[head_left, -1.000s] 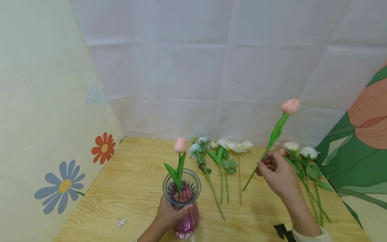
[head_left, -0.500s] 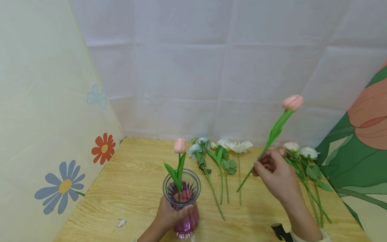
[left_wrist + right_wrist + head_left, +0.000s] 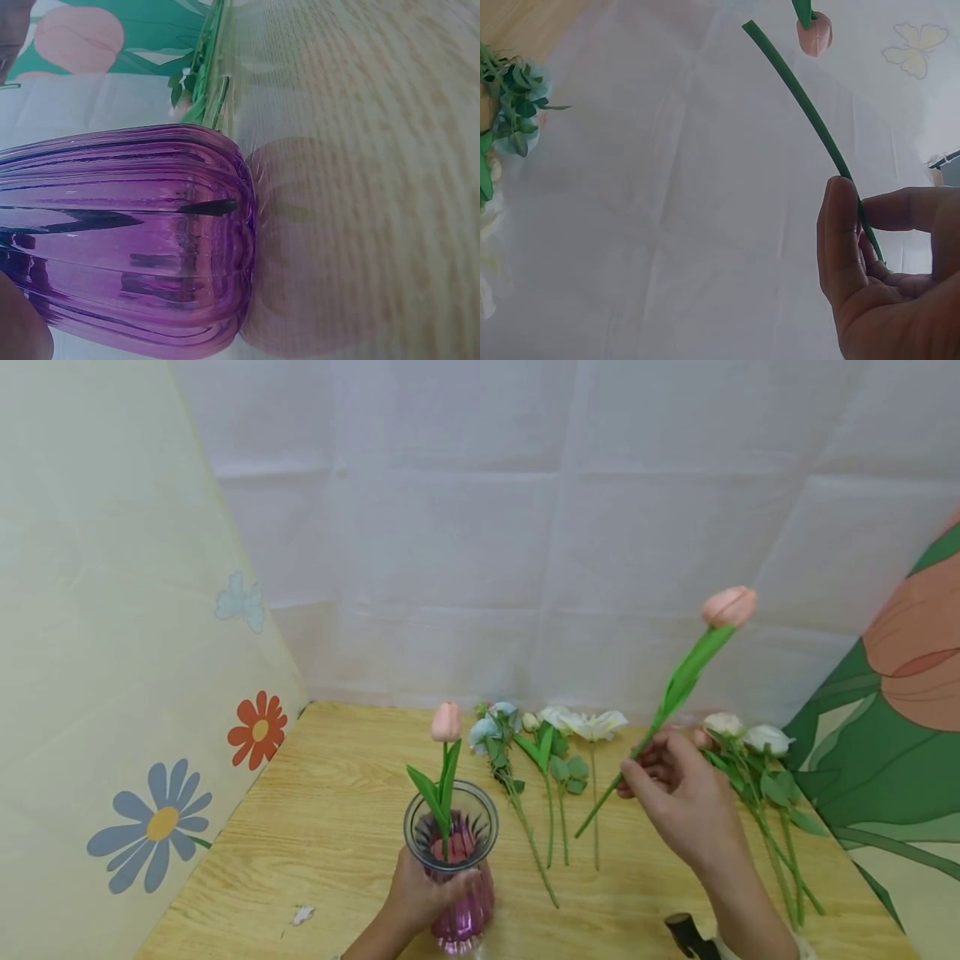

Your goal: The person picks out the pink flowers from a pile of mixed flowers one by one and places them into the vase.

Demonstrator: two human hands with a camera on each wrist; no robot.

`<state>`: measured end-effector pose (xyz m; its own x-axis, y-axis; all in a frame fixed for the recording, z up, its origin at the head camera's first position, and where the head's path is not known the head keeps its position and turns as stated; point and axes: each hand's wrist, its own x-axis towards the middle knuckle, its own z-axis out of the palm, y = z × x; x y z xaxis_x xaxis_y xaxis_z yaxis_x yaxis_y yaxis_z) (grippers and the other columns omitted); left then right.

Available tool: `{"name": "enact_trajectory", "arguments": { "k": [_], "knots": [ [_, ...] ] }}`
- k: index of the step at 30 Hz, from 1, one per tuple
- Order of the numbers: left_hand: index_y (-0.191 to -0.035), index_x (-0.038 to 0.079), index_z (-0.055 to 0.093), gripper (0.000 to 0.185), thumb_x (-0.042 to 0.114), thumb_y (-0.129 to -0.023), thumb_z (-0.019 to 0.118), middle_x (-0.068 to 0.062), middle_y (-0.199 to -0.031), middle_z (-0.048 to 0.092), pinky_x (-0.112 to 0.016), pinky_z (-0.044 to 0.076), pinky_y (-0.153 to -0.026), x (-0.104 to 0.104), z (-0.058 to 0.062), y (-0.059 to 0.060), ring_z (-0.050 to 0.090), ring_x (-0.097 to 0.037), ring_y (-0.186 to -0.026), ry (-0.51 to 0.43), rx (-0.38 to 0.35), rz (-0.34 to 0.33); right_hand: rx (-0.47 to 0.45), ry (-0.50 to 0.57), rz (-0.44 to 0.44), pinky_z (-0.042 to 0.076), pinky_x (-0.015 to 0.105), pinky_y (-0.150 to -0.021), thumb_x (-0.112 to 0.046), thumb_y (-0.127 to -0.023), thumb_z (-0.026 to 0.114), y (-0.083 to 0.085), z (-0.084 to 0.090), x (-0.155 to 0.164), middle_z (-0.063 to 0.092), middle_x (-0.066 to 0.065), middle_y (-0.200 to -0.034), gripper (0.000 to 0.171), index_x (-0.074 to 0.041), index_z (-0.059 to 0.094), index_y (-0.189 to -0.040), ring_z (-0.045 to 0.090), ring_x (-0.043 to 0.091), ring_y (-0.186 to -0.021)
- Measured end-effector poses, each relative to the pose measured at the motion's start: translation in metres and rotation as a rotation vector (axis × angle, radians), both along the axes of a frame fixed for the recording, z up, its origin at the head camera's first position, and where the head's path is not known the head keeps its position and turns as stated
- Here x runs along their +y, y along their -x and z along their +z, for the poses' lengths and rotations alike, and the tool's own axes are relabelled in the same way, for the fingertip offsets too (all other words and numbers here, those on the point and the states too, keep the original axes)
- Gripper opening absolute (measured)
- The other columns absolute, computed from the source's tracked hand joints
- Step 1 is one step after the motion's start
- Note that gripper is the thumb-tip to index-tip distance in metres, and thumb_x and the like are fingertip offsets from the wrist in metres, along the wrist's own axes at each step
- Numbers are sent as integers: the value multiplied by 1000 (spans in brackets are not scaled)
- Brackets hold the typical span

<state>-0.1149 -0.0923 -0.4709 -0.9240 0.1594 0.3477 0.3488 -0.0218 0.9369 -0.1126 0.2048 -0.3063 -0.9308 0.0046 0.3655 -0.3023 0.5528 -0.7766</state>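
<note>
Pink tulip [image 3: 446,721] in purple vase [image 3: 459,893]

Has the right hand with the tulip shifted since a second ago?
Yes. The right hand and its pink tulip have drifted left toward the white lily lying on the table.

vase [image 3: 454,860] front-centre on table [image 3: 315,827], one tulip [image 3: 446,722] in it; loose stems [image 3: 551,777] behind-right; roses [image 3: 750,752] far right.
</note>
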Motion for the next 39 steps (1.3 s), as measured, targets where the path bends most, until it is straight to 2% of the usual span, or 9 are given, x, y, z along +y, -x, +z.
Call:
{"name": "enact_trajectory", "arguments": {
  "k": [2, 9, 12, 18, 21, 31, 39],
  "knots": [
    [-140, 7, 47, 69, 9, -79, 80, -12, -129, 63, -46, 53, -106, 0, 0, 0, 64, -22, -117, -1, 6, -2, 10, 6, 10, 63, 25, -66, -10, -98, 65, -1, 1, -2, 67, 15, -92, 15, 1, 57, -107, 70, 14, -73],
    [-139, 4, 47, 68, 8, -79, 79, -27, -129, 59, -44, 53, -106, 0, 0, -1, 65, -21, -116, -1, 24, -2, 26, 24, 25, 63, 26, -66, -8, -99, 64, -7, 7, -8, 67, 15, -91, 14, 1, 57, -107, 70, 16, -74],
    [-138, 4, 47, 68, 8, -79, 79, -26, -128, 60, -44, 54, -105, 1, 1, -1, 65, -22, -116, 3, 27, -1, 29, 37, 38, 64, 27, -66, -8, -99, 64, -9, 9, -10, 67, 16, -91, 14, 1, 57, -107, 70, 16, -74],
    [-137, 5, 47, 66, 7, -79, 79, -14, -125, 64, -45, 55, -103, 1, 3, -2, 66, -25, -114, -3, 14, -8, 42, 84, 69, 64, 29, -67, -5, -99, 62, -11, 11, -14, 65, 18, -92, 14, 2, 55, -109, 70, 16, -73],
    [-137, 5, 47, 66, 7, -79, 79, -13, -125, 64, -43, 55, -103, 1, 3, -2, 66, -24, -114, 1, 15, -5, 57, 104, 79, 64, 29, -68, -5, -99, 62, -12, 13, -16, 65, 18, -92, 15, 3, 54, -110, 70, 17, -74],
    [-138, 6, 47, 68, 8, -79, 79, -19, -127, 63, -45, 54, -105, 0, 3, -1, 65, -23, -115, 1, 7, -8, 145, 180, 129, 64, 30, -67, 4, -95, 63, -15, 18, -26, 65, 17, -89, 15, 3, 56, -109, 69, 20, -73],
    [-139, 6, 46, 69, 9, -79, 80, -23, -128, 61, -36, 54, -104, 0, 2, -2, 65, -21, -116, 15, -15, 2, 206, 219, 154, 64, 29, -65, 10, -92, 64, -17, 24, -36, 66, 14, -86, 17, 4, 57, -106, 68, 20, -70]
  ]
}}
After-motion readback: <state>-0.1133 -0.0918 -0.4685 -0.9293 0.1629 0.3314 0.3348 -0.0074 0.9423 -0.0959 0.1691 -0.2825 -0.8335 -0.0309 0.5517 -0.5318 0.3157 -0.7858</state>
